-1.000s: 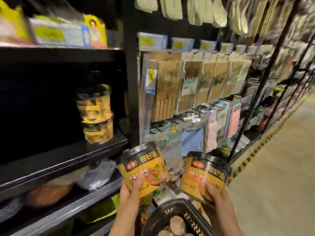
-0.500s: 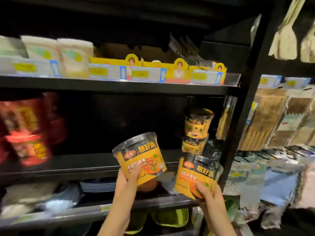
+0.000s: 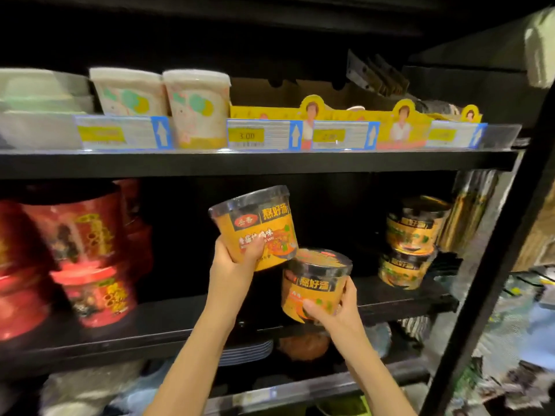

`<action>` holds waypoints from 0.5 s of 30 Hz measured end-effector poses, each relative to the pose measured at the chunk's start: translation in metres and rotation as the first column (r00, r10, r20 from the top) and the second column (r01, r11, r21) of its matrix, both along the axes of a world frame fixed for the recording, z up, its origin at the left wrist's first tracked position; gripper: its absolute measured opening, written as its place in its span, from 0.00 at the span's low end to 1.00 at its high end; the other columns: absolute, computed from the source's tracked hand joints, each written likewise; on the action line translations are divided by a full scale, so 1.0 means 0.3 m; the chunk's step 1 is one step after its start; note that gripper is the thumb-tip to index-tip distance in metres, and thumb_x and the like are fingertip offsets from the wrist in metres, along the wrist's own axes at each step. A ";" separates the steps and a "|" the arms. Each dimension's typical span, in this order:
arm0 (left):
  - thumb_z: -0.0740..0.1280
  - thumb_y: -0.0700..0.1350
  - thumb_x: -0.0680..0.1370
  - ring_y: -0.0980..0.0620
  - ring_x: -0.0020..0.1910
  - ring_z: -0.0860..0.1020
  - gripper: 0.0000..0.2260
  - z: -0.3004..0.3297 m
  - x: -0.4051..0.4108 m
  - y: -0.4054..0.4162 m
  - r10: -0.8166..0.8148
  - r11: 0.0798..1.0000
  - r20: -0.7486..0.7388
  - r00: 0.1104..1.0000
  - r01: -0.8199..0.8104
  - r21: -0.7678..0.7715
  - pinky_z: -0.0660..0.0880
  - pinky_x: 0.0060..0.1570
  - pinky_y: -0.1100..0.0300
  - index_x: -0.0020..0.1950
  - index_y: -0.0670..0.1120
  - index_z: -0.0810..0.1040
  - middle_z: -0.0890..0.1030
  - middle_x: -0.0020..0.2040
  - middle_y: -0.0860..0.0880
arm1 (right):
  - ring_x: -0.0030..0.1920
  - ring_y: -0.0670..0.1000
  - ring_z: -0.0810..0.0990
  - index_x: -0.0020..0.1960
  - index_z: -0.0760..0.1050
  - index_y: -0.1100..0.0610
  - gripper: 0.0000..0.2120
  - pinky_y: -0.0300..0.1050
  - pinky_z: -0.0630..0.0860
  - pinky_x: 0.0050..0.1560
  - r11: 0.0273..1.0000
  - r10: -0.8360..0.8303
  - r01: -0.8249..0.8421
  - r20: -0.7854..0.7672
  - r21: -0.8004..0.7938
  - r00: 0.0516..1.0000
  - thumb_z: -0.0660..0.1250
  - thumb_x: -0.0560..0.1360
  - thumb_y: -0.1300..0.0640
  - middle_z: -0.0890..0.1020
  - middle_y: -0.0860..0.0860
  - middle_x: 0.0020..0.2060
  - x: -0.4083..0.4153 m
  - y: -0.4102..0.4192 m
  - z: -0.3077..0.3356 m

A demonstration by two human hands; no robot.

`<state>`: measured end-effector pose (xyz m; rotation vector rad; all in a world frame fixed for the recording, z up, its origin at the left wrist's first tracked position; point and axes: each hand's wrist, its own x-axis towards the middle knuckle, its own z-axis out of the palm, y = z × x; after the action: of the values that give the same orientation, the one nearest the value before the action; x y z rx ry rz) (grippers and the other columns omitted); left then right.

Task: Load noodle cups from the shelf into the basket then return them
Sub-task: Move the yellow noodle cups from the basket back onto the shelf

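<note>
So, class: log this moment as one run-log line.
left hand: holds yellow noodle cup | right hand: holds second cup | at black shelf

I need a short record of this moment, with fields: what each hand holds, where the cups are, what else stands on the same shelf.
left hand: left hand grips the upper yellow cup, tilted, in the air
right hand: right hand grips the lower yellow cup, near the middle shelf
cups contact: appear to touch at the edge
same shelf, right: stack of two yellow cups
same shelf, left: red cups, blurred
basket: not in view
</note>
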<state>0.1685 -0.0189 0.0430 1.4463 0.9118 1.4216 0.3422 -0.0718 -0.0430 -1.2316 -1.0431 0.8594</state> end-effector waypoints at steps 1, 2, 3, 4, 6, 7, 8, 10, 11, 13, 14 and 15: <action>0.65 0.69 0.58 0.55 0.54 0.78 0.37 0.003 0.005 0.019 0.009 1.000 -0.008 1.000 -0.009 0.005 0.75 0.56 0.53 0.61 0.50 0.69 0.79 0.54 0.53 | 0.58 0.40 0.75 0.74 0.49 0.47 0.53 0.41 0.74 0.58 1.000 0.005 -0.004 0.033 -0.009 0.999 0.80 0.61 0.51 0.72 0.45 0.64 -0.006 0.019 -0.002; 0.65 0.69 0.58 0.56 0.53 0.78 0.36 0.006 0.012 0.038 0.015 1.000 -0.012 1.000 -0.014 0.009 0.74 0.55 0.56 0.60 0.51 0.69 0.79 0.53 0.55 | 0.60 0.40 0.75 0.74 0.49 0.47 0.54 0.41 0.74 0.59 1.000 0.004 -0.002 0.068 -0.021 0.998 0.81 0.59 0.49 0.71 0.44 0.64 -0.011 0.036 -0.004; 0.65 0.68 0.58 0.57 0.52 0.78 0.36 0.009 0.021 0.054 0.022 1.000 -0.019 1.000 -0.022 0.014 0.74 0.52 0.58 0.60 0.51 0.68 0.78 0.52 0.56 | 0.61 0.41 0.74 0.75 0.49 0.47 0.56 0.43 0.74 0.61 0.999 0.000 0.004 0.106 -0.032 0.994 0.81 0.57 0.46 0.70 0.45 0.66 -0.017 0.050 -0.005; 0.66 0.68 0.58 0.58 0.51 0.77 0.35 0.010 0.032 0.071 0.032 0.999 -0.029 0.999 -0.031 0.025 0.74 0.49 0.62 0.60 0.50 0.68 0.78 0.51 0.57 | 0.63 0.42 0.73 0.75 0.49 0.47 0.57 0.45 0.73 0.63 0.999 -0.002 0.008 0.144 -0.039 0.990 0.79 0.56 0.43 0.70 0.45 0.67 -0.022 0.063 -0.006; 0.71 0.62 0.65 0.62 0.47 0.76 0.31 0.009 0.061 0.100 0.051 0.998 -0.072 0.996 -0.047 0.050 0.73 0.41 0.71 0.61 0.47 0.69 0.76 0.48 0.59 | 0.65 0.43 0.72 0.75 0.48 0.46 0.58 0.48 0.72 0.66 0.999 0.012 -0.002 0.201 -0.049 0.980 0.78 0.55 0.41 0.70 0.44 0.67 -0.026 0.091 -0.009; 0.72 0.57 0.69 0.64 0.45 0.75 0.26 0.004 0.075 0.116 0.060 0.996 -0.098 0.993 -0.054 0.064 0.72 0.37 0.74 0.61 0.46 0.69 0.76 0.47 0.60 | 0.65 0.43 0.72 0.75 0.47 0.46 0.59 0.50 0.71 0.66 0.998 0.017 -0.004 0.224 -0.059 0.974 0.78 0.54 0.40 0.69 0.44 0.68 -0.024 0.106 -0.011; 0.72 0.54 0.70 0.64 0.44 0.75 0.24 -0.004 0.090 0.128 0.066 0.995 -0.122 0.990 -0.056 0.083 0.71 0.35 0.77 0.60 0.46 0.69 0.75 0.46 0.60 | 0.66 0.44 0.71 0.75 0.46 0.46 0.59 0.50 0.71 0.67 0.998 0.017 0.000 0.249 -0.069 0.968 0.78 0.55 0.39 0.69 0.44 0.68 -0.022 0.120 -0.013; 0.73 0.57 0.67 0.65 0.42 0.76 0.26 -0.025 0.117 0.154 0.075 0.991 -0.172 0.982 -0.054 0.124 0.71 0.35 0.78 0.59 0.47 0.69 0.75 0.45 0.61 | 0.67 0.44 0.70 0.76 0.44 0.46 0.60 0.50 0.69 0.68 0.996 0.026 0.003 0.304 -0.094 0.952 0.76 0.54 0.37 0.67 0.44 0.69 -0.015 0.152 -0.014; 0.74 0.58 0.66 0.65 0.42 0.76 0.28 -0.035 0.128 0.166 0.082 0.989 -0.194 0.978 -0.055 0.141 0.71 0.36 0.78 0.59 0.48 0.70 0.76 0.45 0.61 | 0.67 0.45 0.70 0.76 0.43 0.46 0.61 0.51 0.69 0.68 0.994 0.036 0.001 0.329 -0.110 0.944 0.76 0.54 0.37 0.67 0.44 0.69 -0.013 0.168 -0.009; 0.74 0.55 0.67 0.64 0.44 0.77 0.28 -0.056 0.144 0.194 0.103 0.986 -0.244 0.964 -0.066 0.153 0.71 0.36 0.78 0.61 0.47 0.70 0.76 0.43 0.61 | 0.67 0.46 0.69 0.76 0.41 0.48 0.61 0.52 0.68 0.68 0.989 0.058 -0.002 0.374 -0.148 0.926 0.75 0.55 0.36 0.67 0.44 0.69 -0.011 0.204 -0.009; 0.75 0.54 0.67 0.64 0.44 0.77 0.28 -0.067 0.149 0.208 0.120 0.985 -0.262 0.957 -0.081 0.155 0.71 0.36 0.78 0.63 0.46 0.69 0.75 0.43 0.62 | 0.67 0.46 0.70 0.76 0.42 0.48 0.60 0.52 0.69 0.68 0.987 0.065 -0.001 0.391 -0.161 0.918 0.75 0.56 0.36 0.67 0.44 0.69 -0.012 0.221 -0.010; 0.75 0.54 0.67 0.64 0.43 0.76 0.31 -0.078 0.153 0.221 0.137 0.982 -0.275 0.952 -0.094 0.162 0.71 0.37 0.77 0.64 0.46 0.68 0.75 0.43 0.61 | 0.66 0.47 0.70 0.74 0.45 0.48 0.58 0.52 0.70 0.67 0.986 0.068 0.001 0.406 -0.169 0.911 0.75 0.56 0.37 0.68 0.44 0.68 -0.012 0.237 -0.013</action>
<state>0.2146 0.0474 0.0196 1.7679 1.1055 1.4116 0.3385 -0.0007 -0.0468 -1.5845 -1.3520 0.7389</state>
